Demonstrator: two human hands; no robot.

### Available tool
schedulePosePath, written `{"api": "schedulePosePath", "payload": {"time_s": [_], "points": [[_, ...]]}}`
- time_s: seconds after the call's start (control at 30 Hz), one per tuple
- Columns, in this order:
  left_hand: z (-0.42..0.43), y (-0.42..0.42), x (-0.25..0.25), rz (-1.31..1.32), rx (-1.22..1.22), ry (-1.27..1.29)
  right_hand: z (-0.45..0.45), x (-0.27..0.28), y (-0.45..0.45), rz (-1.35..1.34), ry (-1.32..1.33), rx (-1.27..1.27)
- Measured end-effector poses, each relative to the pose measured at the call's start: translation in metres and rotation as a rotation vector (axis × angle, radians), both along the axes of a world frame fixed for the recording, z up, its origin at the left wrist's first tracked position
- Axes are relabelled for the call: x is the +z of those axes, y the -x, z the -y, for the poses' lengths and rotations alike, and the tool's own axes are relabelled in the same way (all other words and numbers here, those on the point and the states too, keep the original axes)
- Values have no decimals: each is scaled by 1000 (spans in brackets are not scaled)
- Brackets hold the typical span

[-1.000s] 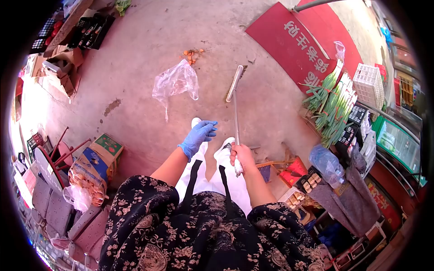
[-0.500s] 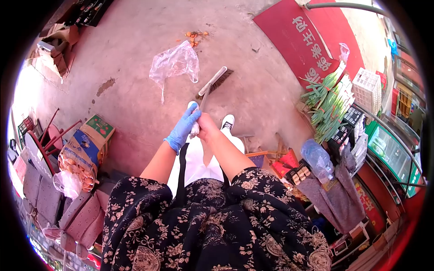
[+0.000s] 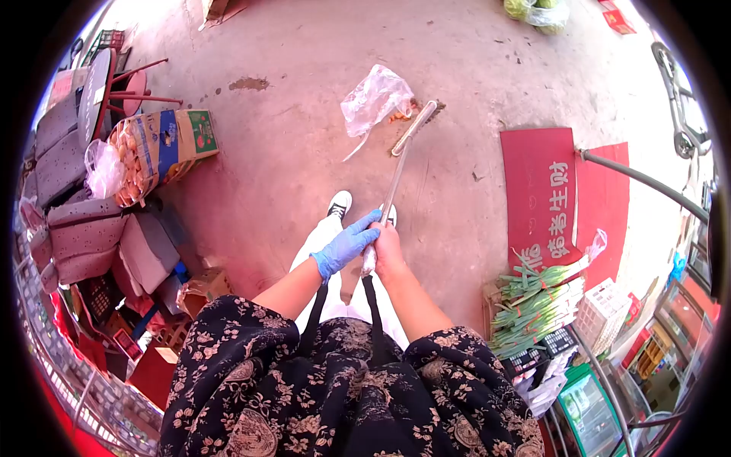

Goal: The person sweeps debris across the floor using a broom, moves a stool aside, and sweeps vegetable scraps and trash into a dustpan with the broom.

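My left hand (image 3: 346, 247), in a blue glove, is closed around the handle of a broom (image 3: 394, 181). Beside it my bare right hand (image 3: 389, 247) grips the same handle. The broom reaches out ahead of me, its long pale head (image 3: 415, 128) down on the concrete floor. Next to the head lies a crumpled clear plastic bag (image 3: 375, 100). Orange scraps (image 3: 399, 116) show between bag and broom head, partly hidden by both.
To the left stand a box of onion-like produce (image 3: 135, 161), a folded round table (image 3: 96, 95) and grey cushioned seats (image 3: 91, 247). At right are red mats (image 3: 537, 183), bundled green onions (image 3: 537, 305), a white crate (image 3: 601, 314) and a metal pole (image 3: 647, 183). Bagged green vegetables (image 3: 544, 14) lie far ahead.
My view has swung round, shifting the surroundings. The broom now stretches farther forward, with its head beside the bag and over part of the orange scraps. Both hands keep hold of the handle.
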State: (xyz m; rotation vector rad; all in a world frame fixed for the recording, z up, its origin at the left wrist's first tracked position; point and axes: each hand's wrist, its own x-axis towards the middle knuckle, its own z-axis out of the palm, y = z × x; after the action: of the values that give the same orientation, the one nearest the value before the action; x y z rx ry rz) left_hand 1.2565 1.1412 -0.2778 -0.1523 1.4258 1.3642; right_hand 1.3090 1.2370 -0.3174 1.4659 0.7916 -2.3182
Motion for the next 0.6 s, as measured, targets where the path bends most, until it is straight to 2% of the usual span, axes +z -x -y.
{"api": "schedulePosePath", "payload": {"time_s": [0.03, 0.1, 0.13, 0.17, 0.23, 0.33, 0.43, 0.5, 0.57, 0.6], "points": [[4, -22, -31, -109, 54, -16, 1, -7, -4, -5, 9, -3], [-8, -34, -31, -54, 115, 87, -13, -57, -20, -8, 228, 95], [-14, -43, -44, -109, 194, 101, -21, -75, -23, -163, 452, 128], [-18, -47, -59, -173, 260, 107, -19, -45, -7, -152, 396, 143], [-20, -43, -36, -254, 273, 183, -19, -52, -15, -77, 158, 152], [2, -64, -25, -287, 338, 238, 8, 26, -14, -73, 78, 415], [49, -88, -12, -221, 461, 220, 57, 29, -42, -17, 345, 321], [87, -103, 31, -162, 576, 185, 94, 54, -60, 8, 254, 391], [123, -135, 26, -16, 666, 196, 127, 61, -83, 50, 244, 491], [138, -148, 37, -46, 730, 236, 142, 67, -92, 61, 263, 519]]}}
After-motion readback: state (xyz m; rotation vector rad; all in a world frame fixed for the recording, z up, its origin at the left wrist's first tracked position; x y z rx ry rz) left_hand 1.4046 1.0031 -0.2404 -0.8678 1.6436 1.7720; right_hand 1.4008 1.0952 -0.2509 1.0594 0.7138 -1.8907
